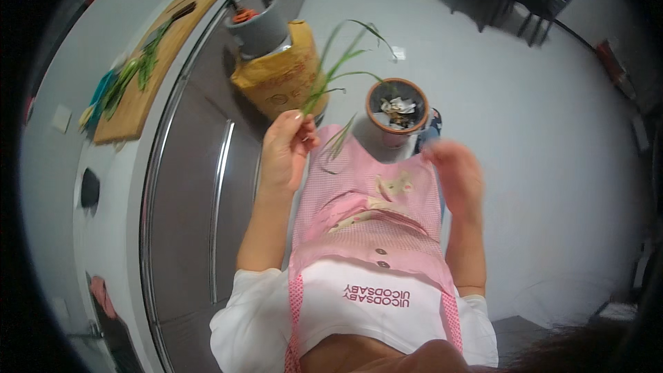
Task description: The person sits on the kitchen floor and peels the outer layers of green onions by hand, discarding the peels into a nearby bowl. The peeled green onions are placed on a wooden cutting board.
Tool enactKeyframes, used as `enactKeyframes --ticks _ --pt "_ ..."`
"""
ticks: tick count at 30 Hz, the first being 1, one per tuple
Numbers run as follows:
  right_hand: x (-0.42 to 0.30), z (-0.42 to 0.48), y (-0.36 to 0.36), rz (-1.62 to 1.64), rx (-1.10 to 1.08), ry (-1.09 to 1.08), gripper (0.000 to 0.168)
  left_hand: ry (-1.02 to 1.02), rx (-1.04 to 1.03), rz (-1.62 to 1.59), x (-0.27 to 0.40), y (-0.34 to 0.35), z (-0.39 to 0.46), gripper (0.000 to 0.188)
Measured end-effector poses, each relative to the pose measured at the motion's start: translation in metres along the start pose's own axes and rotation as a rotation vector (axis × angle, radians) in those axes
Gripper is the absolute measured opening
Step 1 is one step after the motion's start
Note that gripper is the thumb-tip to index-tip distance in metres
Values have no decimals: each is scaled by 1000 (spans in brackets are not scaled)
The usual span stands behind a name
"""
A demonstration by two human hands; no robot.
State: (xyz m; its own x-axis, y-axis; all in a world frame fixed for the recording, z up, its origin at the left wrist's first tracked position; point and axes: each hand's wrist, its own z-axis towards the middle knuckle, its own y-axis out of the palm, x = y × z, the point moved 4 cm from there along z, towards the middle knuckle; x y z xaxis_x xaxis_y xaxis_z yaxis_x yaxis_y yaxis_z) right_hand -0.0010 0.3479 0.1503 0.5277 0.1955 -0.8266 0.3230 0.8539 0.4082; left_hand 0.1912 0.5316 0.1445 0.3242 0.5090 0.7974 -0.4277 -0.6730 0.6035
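My left hand (287,145) pinches several long thin green leaves (331,70), which look like scallion or garlic greens. They fan up and out from my fingertips over a yellow paper sack. A loose green strand (339,141) shows below the bunch, in front of my pink checked apron (362,181); whether it hangs or falls I cannot tell. My right hand (458,171) is raised at the apron's right side and blurred by motion. Its fingers are too smeared to show whether they hold anything. Just ahead of it stands a waste bin (397,80) with an orange-brown rim, holding crumpled paper and scraps.
On the left counter lies a wooden cutting board (176,46) with leafy green stalks (124,80) on it. Below are dark cabinet fronts (197,207). A grey pot (259,31) sits atop the yellow sack (279,80). A table and chair (541,5) stand far right.
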Motion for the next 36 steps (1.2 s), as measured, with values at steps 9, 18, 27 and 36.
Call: enactKeyframes --ticks 9,18,27,36 --pt "314 13 -48 -897 -278 324 50 -21 36 6 -4 -37 -11 13" --pt "309 6 -118 -1050 84 511 24 -75 225 49 -38 -87 26 11" --pt "385 105 -198 -1378 70 716 32 -327 407 178 -103 -112 70 10" --pt "440 142 -230 -1238 35 958 44 -347 452 226 -104 -112 73 12"
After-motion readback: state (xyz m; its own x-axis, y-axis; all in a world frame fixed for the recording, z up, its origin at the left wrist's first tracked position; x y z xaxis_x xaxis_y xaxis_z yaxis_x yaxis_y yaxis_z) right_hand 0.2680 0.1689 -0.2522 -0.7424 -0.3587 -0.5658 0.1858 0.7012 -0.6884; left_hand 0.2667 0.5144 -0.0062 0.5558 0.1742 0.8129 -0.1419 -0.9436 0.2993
